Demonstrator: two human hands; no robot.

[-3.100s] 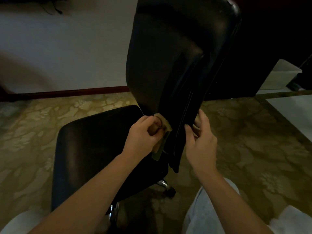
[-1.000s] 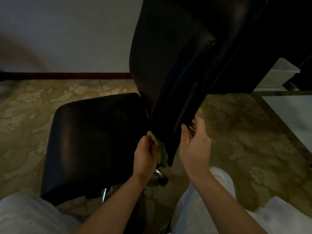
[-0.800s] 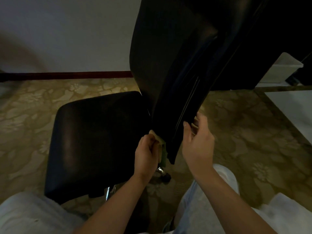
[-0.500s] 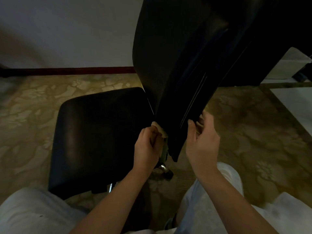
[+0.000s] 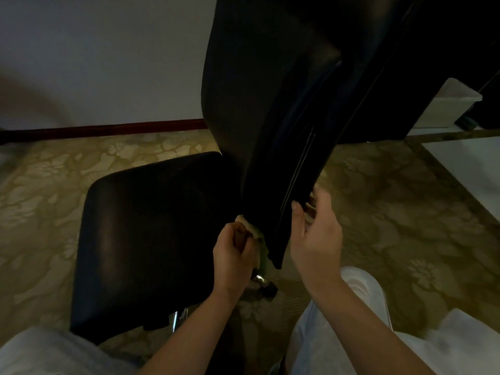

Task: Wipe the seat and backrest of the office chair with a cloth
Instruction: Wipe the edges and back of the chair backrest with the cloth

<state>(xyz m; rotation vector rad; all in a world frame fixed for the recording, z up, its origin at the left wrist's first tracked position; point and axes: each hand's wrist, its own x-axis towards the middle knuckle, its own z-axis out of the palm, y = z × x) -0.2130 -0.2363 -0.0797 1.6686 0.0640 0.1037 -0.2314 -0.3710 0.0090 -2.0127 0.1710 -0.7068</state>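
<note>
A black office chair fills the middle of the view, its square seat [image 5: 151, 228] on the left and its tall backrest [image 5: 265, 109] rising at centre. My left hand [image 5: 234, 255] grips a bunched yellowish cloth [image 5: 254, 231] and presses it against the lower front edge of the backrest. My right hand [image 5: 315, 234] holds the lower rear edge of the backrest, thumb on the side seam and fingers curled behind it. Most of the cloth is hidden by my fingers.
Patterned olive carpet [image 5: 405, 217] surrounds the chair. A chrome base and a caster [image 5: 267, 286] show under the backrest. A white bin [image 5: 446, 106] stands at the right beside dark furniture [image 5: 405, 77]. A wall with a dark red skirting board [image 5: 108, 128] runs behind. My knees are at the bottom.
My left hand and the cloth slid down the backrest's lower edge, then a little back up. My right hand kept its hold on the rear edge.
</note>
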